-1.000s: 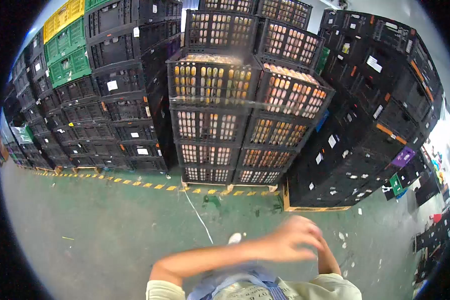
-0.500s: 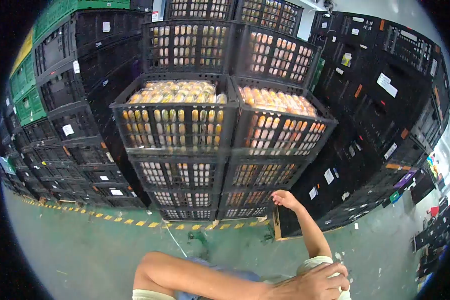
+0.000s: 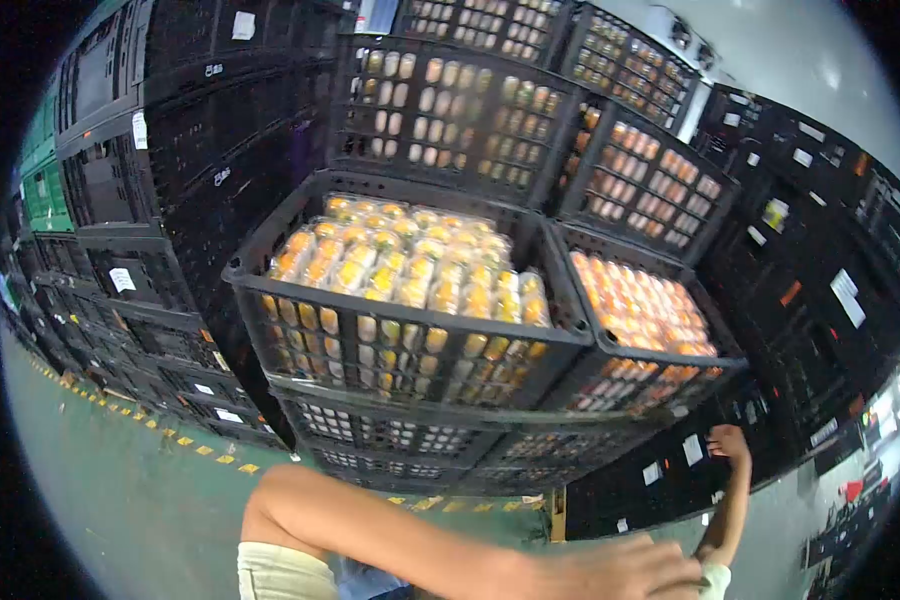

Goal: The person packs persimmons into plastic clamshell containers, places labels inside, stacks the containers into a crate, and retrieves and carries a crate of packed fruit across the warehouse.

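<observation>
My left forearm crosses the bottom of the head view from left to right. My left hand, somewhat blurred, has its fingers curled at the pale sleeve of my right arm. Stretched forward on the right, my right hand has loosely closed fingers, and nothing shows in it. It appears in front of the dark crate stack, apart from the packs. Ahead stands a black crate filled with clear packs with orange and yellow contents. Beside it, a second black crate holds pinkish-orange packs.
More filled black crates rise behind, and others lie beneath the front pair. Tall stacks of dark crates flank them on the left and right. Yellow-striped tape runs along the green floor.
The view has moved closer to the filled crates and tilted. My right hand now appears farther right. My left hand stays by the right sleeve, lower in view.
</observation>
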The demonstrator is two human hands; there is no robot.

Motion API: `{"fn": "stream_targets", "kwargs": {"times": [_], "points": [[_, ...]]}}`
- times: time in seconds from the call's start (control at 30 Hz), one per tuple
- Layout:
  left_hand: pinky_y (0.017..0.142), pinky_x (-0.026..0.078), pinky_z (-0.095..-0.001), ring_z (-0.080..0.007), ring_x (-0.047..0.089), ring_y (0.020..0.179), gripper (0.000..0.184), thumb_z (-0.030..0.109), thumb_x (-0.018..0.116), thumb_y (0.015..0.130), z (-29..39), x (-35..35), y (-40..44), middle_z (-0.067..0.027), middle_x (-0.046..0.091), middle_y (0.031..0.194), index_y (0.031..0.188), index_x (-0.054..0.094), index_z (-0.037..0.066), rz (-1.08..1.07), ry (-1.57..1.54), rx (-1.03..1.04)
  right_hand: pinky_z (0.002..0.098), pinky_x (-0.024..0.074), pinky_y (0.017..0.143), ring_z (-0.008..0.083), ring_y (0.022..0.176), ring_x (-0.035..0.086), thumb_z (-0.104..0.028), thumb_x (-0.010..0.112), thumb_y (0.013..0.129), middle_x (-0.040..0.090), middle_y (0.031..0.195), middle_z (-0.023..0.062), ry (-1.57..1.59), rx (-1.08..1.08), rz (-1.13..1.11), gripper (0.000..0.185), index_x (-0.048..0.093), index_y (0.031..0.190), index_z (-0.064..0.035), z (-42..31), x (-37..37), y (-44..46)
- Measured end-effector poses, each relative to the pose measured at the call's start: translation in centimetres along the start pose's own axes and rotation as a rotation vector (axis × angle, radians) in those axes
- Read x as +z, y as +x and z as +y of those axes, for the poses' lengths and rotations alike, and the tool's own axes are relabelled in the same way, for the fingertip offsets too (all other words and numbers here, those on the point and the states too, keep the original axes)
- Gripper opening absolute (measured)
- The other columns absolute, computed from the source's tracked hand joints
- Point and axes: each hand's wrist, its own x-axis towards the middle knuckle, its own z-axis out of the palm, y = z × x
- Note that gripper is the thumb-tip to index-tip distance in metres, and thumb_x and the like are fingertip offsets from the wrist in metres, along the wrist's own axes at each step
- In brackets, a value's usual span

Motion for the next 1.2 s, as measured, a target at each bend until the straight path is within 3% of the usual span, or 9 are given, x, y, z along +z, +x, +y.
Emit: {"fn": "stream_targets", "kwargs": {"times": [0.13,0.2,0.3,0.53,0.57,0.83,1.1,1.17,1.2], "points": [[0.09,0.04,-0.0432,-0.0339,0.044,0.111,0.04,0.013,0.054,0.078,-8.7,-6.9,-5.4,-0.0194,0.045,0.12,0.116,0.048,0.001,-0.133,0.086,-0.3,0.024,0.0448,0.042,0.013,0.054,0.057,-0.021,0.055,0.087,0.061,0.073,0.0086,0.015,-0.244,0.185,0.021,0.056,0.097,-0.0022,-14.4,-0.3,-2.4],[0.091,0.04,-0.0426,-0.0338,0.044,0.111,0.044,0.016,0.061,0.075,-12.0,-10.0,-7.3,-0.0179,0.046,0.118,0.115,0.049,0.003,-0.154,0.228,-0.431,0.0246,0.0444,0.042,0.0127,0.053,0.057,-0.019,0.055,0.087,0.06,0.068,0.0078,-0.24,-0.162,0.185,0.018,0.058,0.085,-0.0019,-21.3,-0.7,-1.3],[0.091,0.039,-0.0425,-0.0322,0.044,0.11,0.04,0.018,0.064,0.076,-14.6,-14.2,-9.5,-0.0134,0.047,0.116,0.113,0.052,0.007,-0.048,0.504,-0.604,0.024,0.0419,0.046,0.0096,0.051,0.051,-0.003,0.055,0.081,0.053,0.063,0.0024,-0.365,-0.697,0.258,0.005,0.058,0.083,0.0005,-30.4,1.7,1.8],[0.09,0.037,-0.0436,-0.032,0.045,0.109,0.043,0.033,0.065,0.075,-16.9,-17.5,-12.6,-0.0118,0.051,0.112,0.109,0.057,0.008,-0.057,0.946,-0.786,0.0307,0.0457,0.059,0.0154,0.061,0.056,-0.015,0.057,0.085,0.062,0.072,0.0143,-0.628,-0.994,0.249,0.02,0.06,0.092,0.0031,-49.7,10.9,0.4],[0.091,0.036,-0.0443,-0.0323,0.045,0.11,0.043,0.034,0.065,0.074,-17.2,-17.3,-12.5,-0.0117,0.051,0.112,0.108,0.058,0.008,-0.093,0.966,-0.813,0.0259,0.0393,0.05,0.0091,0.055,0.049,-0.015,0.057,0.086,0.055,0.064,0.0024,-0.671,-1.061,0.244,0.018,0.058,0.088,0.0031,-51.3,11.8,0.5],[0.079,0.039,-0.042,-0.0334,0.046,0.108,0.037,0.033,0.06,0.076,-17.3,-16.9,-10.5,-0.0126,0.052,0.11,0.103,0.06,0.008,-0.217,1.078,-0.864,0.0372,0.0476,0.064,0.03,0.073,0.063,-0.029,0.057,0.084,0.063,0.078,0.0163,-0.813,-1.023,0.514,0.029,0.062,0.09,-0.0016,-52.6,9.1,7.3],[0.09,0.035,-0.0474,-0.0392,0.045,0.107,0.035,0.011,0.057,0.072,-19.0,-12.3,-7.1,-0.0166,0.052,0.111,0.106,0.057,0.003,0.029,1.039,-1.018,0.035,0.0474,0.069,0.0265,0.075,0.06,-0.035,0.053,0.089,0.061,0.096,0.0151,-0.674,-1.76,0.987,0.035,0.061,0.098,-0.0028,-60.0,9.2,14.6],[0.091,0.035,-0.0471,-0.0394,0.046,0.105,0.038,0.007,0.058,0.072,-20.3,-10.0,-3.5,-0.0181,0.052,0.111,0.109,0.054,0.0,0.054,0.919,-0.994,0.0384,0.0404,0.091,0.0332,0.112,0.049,-0.062,0.049,0.08,0.054,0.118,0.0225,-0.791,-1.374,0.783,0.067,0.055,0.117,-0.007,-62.7,10.2,12.8],[0.091,0.035,-0.0462,-0.039,0.047,0.105,0.039,0.007,0.058,0.073,-21.5,-9.2,-1.7,-0.0183,0.052,0.111,0.11,0.053,0.0,0.075,0.867,-0.984,0.0407,0.043,0.086,0.0335,0.103,0.054,-0.064,0.047,0.08,0.058,0.107,0.021,-0.796,-1.447,0.741,0.068,0.058,0.107,-0.0028,-63.5,10.7,13.8]]}}
